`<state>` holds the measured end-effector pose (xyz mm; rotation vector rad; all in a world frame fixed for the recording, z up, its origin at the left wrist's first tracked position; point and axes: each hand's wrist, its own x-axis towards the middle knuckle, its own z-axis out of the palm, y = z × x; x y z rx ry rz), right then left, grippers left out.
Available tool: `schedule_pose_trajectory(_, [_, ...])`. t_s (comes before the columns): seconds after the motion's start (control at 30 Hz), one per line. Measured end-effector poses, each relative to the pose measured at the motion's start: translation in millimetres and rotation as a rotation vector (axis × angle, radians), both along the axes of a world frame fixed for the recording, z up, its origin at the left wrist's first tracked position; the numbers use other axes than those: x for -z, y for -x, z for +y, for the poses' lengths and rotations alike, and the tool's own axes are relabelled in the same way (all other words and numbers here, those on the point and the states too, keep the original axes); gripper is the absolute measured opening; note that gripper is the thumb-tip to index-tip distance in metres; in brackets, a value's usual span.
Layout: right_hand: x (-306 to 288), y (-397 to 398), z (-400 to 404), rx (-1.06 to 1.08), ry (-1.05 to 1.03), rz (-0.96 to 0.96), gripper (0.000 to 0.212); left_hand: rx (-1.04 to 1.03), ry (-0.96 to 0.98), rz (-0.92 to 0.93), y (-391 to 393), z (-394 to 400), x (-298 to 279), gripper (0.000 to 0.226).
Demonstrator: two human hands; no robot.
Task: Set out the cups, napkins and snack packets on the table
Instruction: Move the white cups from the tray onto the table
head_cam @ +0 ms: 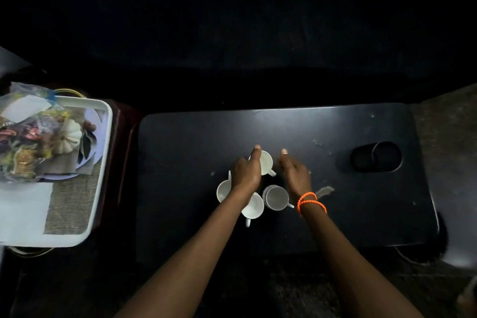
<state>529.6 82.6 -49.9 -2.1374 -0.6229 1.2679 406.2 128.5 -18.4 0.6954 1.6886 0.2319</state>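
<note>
On the dark, matte rectangular counter (322, 131) four small white ceramic cups with handles stand close together near its middle. The far cup (266, 162) sits between the two hands, its handle pointing right and near. The left hand (245, 174) lies against this cup's left rim with the forefinger stretched along it; how the other fingers lie I cannot tell. The right hand (295, 175) hovers just right of the same cup, forefinger pointing far and the rest loosely curled, holding nothing; an orange beaded bracelet (311, 202) circles its wrist. The left cup (223, 190) and the near cup (253, 206) are partly covered by the left forearm, and the right cup (276, 197), greyer in shadow, stands just near-left of the right hand. At the counter's right end is a round recessed cup holder (375, 156). Well apart on the left, a white rectangular plastic tray (104, 142) carries a clear bag of colourful snack packets (28, 137) at its far end and a white napkin (23, 208) on a woven mat (71, 201) nearer.
</note>
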Motion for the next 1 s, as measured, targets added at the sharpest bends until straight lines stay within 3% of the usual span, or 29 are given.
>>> schedule_pose_trajectory(0.1, [5, -7, -21, 0.026, 0.033, -0.056, 0.058, -0.066, -0.212, 0.051, -4, -31, -19, 0.048])
schedule_pose_trajectory(0.17, [11, -11, -32, 0.029, 0.044, -0.043, 0.060, -0.106, -0.243, 0.026, -10, -61, -26, 0.034])
schedule_pose_trajectory(0.33, [15, -20, -55, 0.063, 0.053, -0.008, 0.050, -0.067, 0.045, -0.065, -27, -130, -17, 0.049])
schedule_pose_trajectory(0.47, [14, -25, -72, -0.016, 0.080, -0.018, 0.051, 0.023, -0.015, -0.112, -33, -143, -5, 0.061])
schedule_pose_trajectory(0.7, [15, -29, -82, -0.017, 0.116, -0.035, 0.056, 0.099, -0.111, -0.114, -35, -135, 12, 0.062])
schedule_pose_trajectory(0.8, [15, -28, -80, -0.107, 0.067, -0.114, 0.058, 0.045, -0.051, -0.171, -37, -130, 19, 0.064])
schedule_pose_trajectory(0.9, [13, -26, -79, -0.212, 0.062, -0.102, 0.047, -0.021, 0.001, -0.204, -34, -126, 22, 0.057])
schedule_pose_trajectory(1.0, [13, -26, -82, -0.181, 0.089, -0.081, 0.051, -0.085, 0.071, -0.225, -33, -120, 24, 0.056])
